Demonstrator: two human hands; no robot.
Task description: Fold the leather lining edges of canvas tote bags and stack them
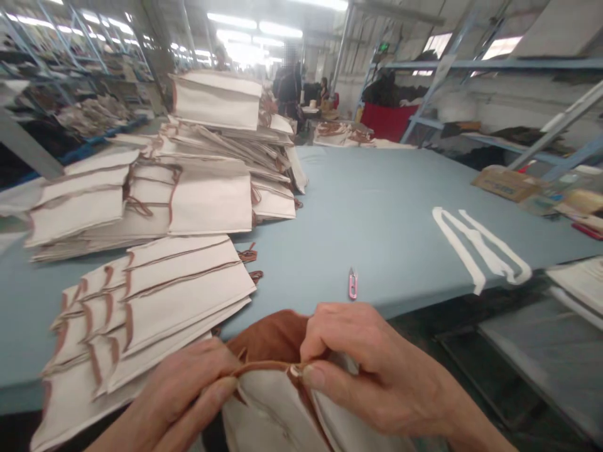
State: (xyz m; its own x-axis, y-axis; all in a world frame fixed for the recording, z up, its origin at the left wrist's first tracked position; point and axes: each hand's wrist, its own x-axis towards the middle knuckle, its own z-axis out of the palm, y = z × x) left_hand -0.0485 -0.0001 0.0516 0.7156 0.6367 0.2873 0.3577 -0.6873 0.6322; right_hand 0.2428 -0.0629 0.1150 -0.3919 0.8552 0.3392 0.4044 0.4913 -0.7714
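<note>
A cream fabric piece with brown edging (264, 408) is held up at the table's near edge, a brown panel (273, 339) showing behind it. My left hand (183, 389) pinches its brown-bound edge on the left. Thumb and bent fingers of my right hand (372, 370) grip the same edge further right, beside a small pale spot on the binding. The edge runs taut between both hands. Beyond my right hand, pink thread snips (353, 284) lie on the blue-grey table (372, 213).
Stacks of similar cream pieces with brown trim (183, 276) cover the left side, the taller pile (211, 194) further back. White strips (480, 245) lie at right. A cardboard box (506, 182) sits at the right edge. Shelving and people are in the background.
</note>
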